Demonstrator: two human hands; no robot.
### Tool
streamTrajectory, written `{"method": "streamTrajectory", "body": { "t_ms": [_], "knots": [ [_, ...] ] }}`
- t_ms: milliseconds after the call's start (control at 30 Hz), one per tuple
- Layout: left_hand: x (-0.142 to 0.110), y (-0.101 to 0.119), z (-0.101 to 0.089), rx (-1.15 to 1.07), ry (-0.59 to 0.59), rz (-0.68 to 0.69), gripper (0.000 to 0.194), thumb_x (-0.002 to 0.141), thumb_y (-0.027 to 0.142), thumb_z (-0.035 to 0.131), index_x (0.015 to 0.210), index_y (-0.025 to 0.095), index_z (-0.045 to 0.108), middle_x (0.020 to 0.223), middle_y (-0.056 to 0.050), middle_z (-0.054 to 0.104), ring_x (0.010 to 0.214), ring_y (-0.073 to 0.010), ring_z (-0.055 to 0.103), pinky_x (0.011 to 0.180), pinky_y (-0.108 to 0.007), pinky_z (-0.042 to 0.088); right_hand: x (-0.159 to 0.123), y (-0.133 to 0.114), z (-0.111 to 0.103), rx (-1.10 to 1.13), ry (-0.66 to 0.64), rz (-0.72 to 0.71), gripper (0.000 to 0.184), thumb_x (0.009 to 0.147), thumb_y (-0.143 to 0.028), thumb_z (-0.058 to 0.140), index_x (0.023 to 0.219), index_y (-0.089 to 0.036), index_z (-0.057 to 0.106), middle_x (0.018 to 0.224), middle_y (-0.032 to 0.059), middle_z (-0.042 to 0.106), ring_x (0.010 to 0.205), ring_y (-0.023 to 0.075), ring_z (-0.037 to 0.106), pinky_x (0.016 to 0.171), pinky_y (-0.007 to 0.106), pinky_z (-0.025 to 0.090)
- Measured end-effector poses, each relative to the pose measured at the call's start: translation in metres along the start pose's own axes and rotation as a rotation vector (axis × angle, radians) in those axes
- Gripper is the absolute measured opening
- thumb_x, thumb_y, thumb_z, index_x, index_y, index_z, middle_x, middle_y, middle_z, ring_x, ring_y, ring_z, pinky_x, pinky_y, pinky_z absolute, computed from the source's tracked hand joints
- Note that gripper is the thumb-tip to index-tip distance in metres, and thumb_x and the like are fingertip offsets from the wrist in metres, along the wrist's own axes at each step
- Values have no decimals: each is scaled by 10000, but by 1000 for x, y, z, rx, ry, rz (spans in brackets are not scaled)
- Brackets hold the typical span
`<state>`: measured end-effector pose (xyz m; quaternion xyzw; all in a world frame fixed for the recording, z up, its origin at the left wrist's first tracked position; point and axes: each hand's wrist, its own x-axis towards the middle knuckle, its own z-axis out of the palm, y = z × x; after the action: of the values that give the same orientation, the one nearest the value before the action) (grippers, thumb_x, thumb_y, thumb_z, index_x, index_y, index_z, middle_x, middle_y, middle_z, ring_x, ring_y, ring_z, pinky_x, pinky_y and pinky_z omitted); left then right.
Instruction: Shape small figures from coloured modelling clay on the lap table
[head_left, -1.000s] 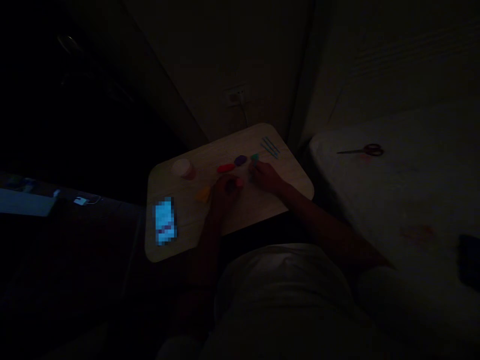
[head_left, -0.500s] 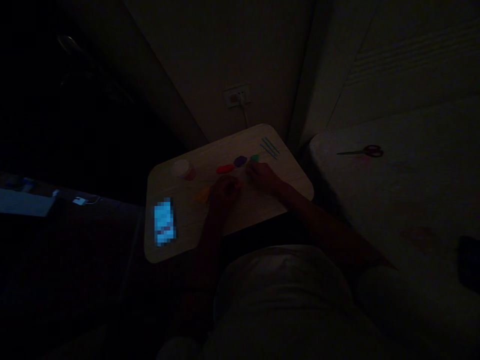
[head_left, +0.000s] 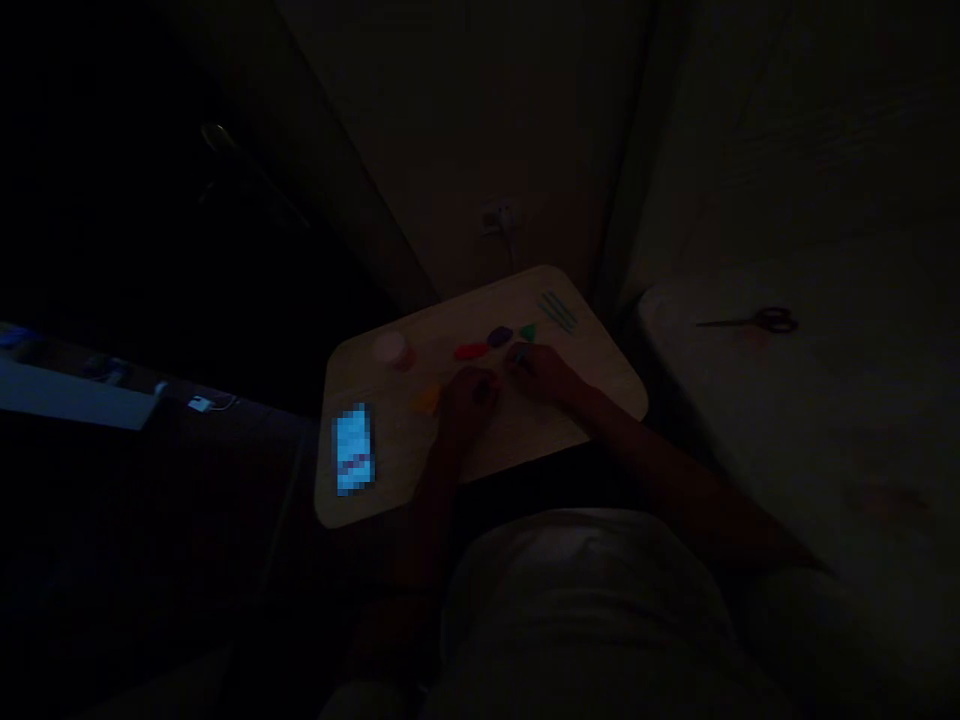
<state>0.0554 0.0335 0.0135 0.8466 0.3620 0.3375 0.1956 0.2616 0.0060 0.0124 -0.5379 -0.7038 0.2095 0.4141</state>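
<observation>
A: Which step's in hand?
B: Close fingerwork, prob. handling small colored pcs, mid-frame on the table (head_left: 525, 440). L hand (head_left: 466, 408) is curled, w/ a reddish bit (head_left: 493, 379) by its fingertips. R hand (head_left: 546, 374) is just beside it, w/ a teal bit (head_left: 520, 356) at its fingers.
A: Fingers apart or clamped?
B: Both sets look bent inward, but it's v. dark; can't tell if either's pinching or just touching.
A: Where're the other pcs?
B: Just above the hands, L to R: red pc (head_left: 471, 351), purple pc (head_left: 500, 337), green pc (head_left: 529, 331). Yellow pc (head_left: 427, 400) is next to L hand, on its left. Thin strips (head_left: 557, 312) are at the table's upper right, tub (head_left: 393, 350) upper left, phone (head_left: 353, 448) lower left. Scissors (head_left: 775, 320) at frame right, off the table.
A: Next move needs?
B: IMO, steady fingertips and care not to nudge nearby pcs. More light'd help.
</observation>
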Motion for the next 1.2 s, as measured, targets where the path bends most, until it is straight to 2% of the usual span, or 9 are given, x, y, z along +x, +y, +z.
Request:
{"method": "streamTrajectory", "body": {
  "t_ms": [167,333,500,667,800,933,1200],
  "knots": [
    [-1,3,0,9,-12,20,81,959,230,656,1020,211,705,1049,-65,737,999,-225,687,937,-392,559,4,5,3,12,-18,-10,233,986,-222,456,982,-171,683,994,122,739,942,240,649,874,352,475],
    [-1,1,1,-30,27,63,52,941,211,683,983,211,715,1073,-68,728,1021,-223,685,939,-392,565,19,8,5,-54,-124,54,231,1004,-262,483,935,-170,684,917,117,728,844,234,626,810,349,455],
    [0,-1,2,-30,21,83,61,936,196,689,990,208,713,1103,-77,715,1054,-231,677,958,-404,560,33,8,14,-109,-159,123,230,1002,-227,473,918,-162,677,918,109,729,808,216,621,789,330,422],
    [1,-1,1,-27,10,83,47,937,199,676,981,205,692,1053,-72,716,1006,-229,679,939,-401,566,37,10,22,-81,-78,115,173,975,-256,509,1018,-161,647,943,109,715,797,210,598,736,308,405],
    [1,1,0,-53,12,49,58,927,193,676,979,211,691,1040,-69,729,993,-229,687,928,-394,568,31,13,25,14,-16,137,119,933,-290,551,897,-194,612,818,51,661,719,187,546,690,299,387],
    [0,2,0,-71,34,30,73,925,197,676,991,218,697,1066,-69,741,1007,-232,700,943,-402,569,23,15,24,111,75,154,194,928,-386,572,852,-209,590,779,25,636,719,182,534,679,298,392],
    [2,-1,1,-102,23,71,117,889,139,660,979,213,673,1063,-67,724,1017,-224,685,950,-390,557,19,16,23,125,78,115,208,951,-395,545,921,-209,634,865,55,691,796,207,581,748,320,433]
  ]
}}
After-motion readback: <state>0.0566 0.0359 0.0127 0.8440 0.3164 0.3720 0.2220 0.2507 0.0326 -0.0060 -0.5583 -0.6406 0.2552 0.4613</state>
